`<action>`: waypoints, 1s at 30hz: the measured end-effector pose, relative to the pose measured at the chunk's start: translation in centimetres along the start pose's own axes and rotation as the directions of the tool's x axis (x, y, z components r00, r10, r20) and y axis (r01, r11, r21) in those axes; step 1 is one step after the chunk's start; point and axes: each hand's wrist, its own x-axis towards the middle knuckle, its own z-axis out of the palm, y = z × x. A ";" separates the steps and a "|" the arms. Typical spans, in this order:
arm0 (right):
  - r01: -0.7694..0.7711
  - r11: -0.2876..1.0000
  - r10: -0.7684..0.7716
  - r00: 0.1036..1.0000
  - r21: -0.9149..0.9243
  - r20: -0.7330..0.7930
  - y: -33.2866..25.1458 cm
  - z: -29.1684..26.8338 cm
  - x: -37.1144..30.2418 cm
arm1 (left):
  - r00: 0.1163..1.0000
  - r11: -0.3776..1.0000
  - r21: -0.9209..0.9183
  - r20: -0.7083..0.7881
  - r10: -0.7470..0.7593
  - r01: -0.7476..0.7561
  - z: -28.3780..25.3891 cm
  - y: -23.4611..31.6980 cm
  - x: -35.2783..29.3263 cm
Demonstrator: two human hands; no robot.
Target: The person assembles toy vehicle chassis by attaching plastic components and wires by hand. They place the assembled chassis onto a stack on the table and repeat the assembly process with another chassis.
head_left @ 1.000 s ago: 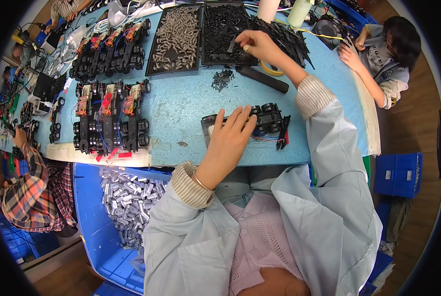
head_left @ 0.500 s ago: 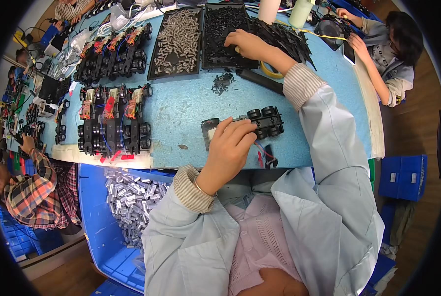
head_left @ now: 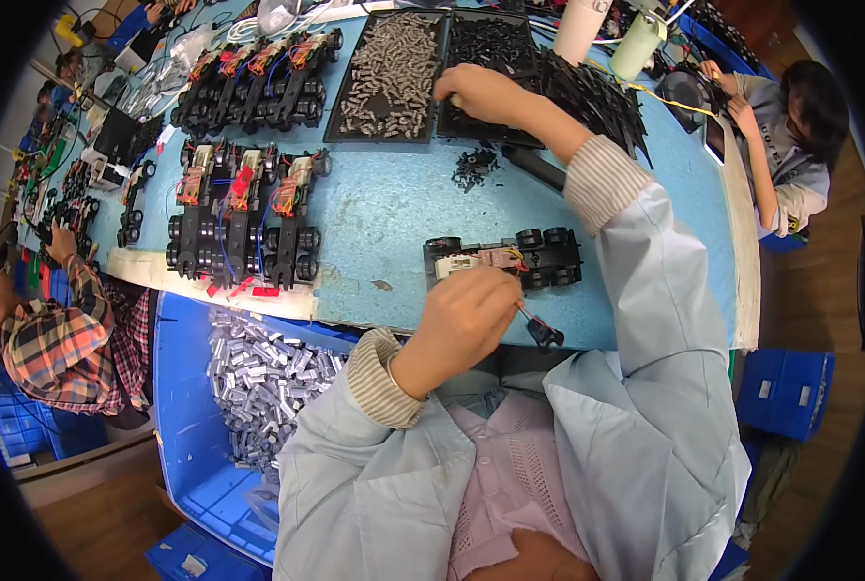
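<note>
A black toy-truck chassis (head_left: 548,259) with black wheels, a pale box and a small circuit board lies on the blue tabletop in front of me. My left hand (head_left: 463,318) is at its near side, fingers pinched on thin wires. From these wires a small black part (head_left: 545,333) dangles by the table's near edge. My right hand (head_left: 485,95) reaches over the near left part of the black tray of small black pieces (head_left: 490,44). Its fingers are drawn together, and whatever they hold is hidden. The tray of grey spring-like pieces (head_left: 389,77) lies just left of them.
Several similar chassis (head_left: 243,218) stand in two rows at the left. A small pile of black bits (head_left: 475,168), a black bar (head_left: 534,167) and long black strips (head_left: 592,102) lie nearby. A blue bin (head_left: 182,426) of metal pieces stands below the table. Co-workers sit at both sides.
My left hand has moved off the chassis top to its near side and now pinches the wires, uncovering the circuit board. My right hand has shifted toward the black tray's left edge.
</note>
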 end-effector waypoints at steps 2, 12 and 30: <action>0.021 0.996 -0.022 1.000 0.090 0.001 -0.8 1.4 2.5 | 0.996 1.000 0.023 0.085 0.010 -0.012 0.2 0.3 -0.1; 0.035 0.971 0.018 0.975 -0.236 0.219 -3.1 3.6 8.5 | 0.989 0.998 0.015 0.136 0.062 -0.065 1.0 0.0 -0.4; 0.163 0.912 -0.103 0.979 0.376 -0.174 -2.2 -1.8 2.1 | 0.969 0.997 -0.055 0.245 -0.046 0.061 -1.7 0.1 -0.1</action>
